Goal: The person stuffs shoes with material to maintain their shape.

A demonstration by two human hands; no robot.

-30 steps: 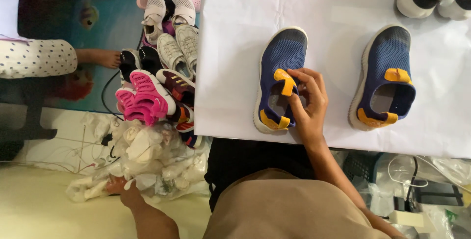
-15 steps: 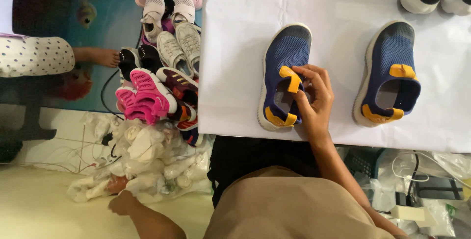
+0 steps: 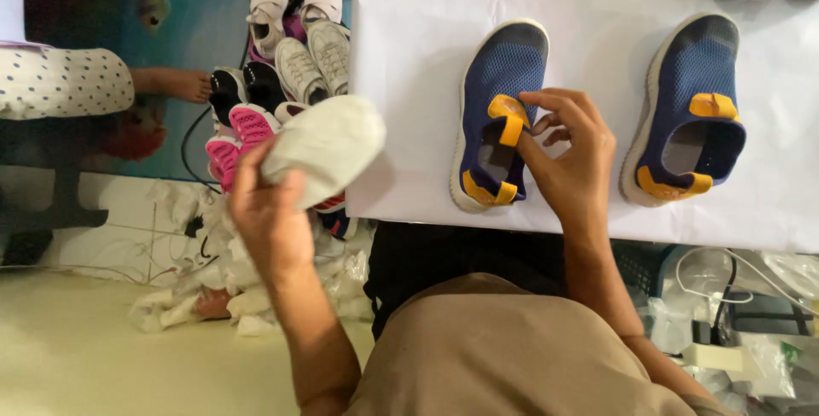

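White table point(image 3: 426, 58); left hand point(image 3: 269, 211) holds paper wad point(image 3: 328, 147); right hand point(image 3: 572, 156) grips shoe point(image 3: 499, 117).

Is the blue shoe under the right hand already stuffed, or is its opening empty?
Empty: the blue shoe shows bare grey insole; the right hand holds its opening, the left hand holds the paper wad apart.

A second ago the left hand point(image 3: 271, 215) was down in the heap of crumpled white paper wads on the floor point(image 3: 213, 292). It has since come up beside the white-covered bench point(image 3: 597, 6), its fingers point(image 3: 246, 164) closed round one pale, oval wad of white stuffing paper point(image 3: 328, 147). The right hand point(image 3: 567, 156) has shifted slightly on the nearer navy knit slip-on shoe with yellow tabs point(image 3: 499, 109), its fingers now pinching at the rim of the opening.
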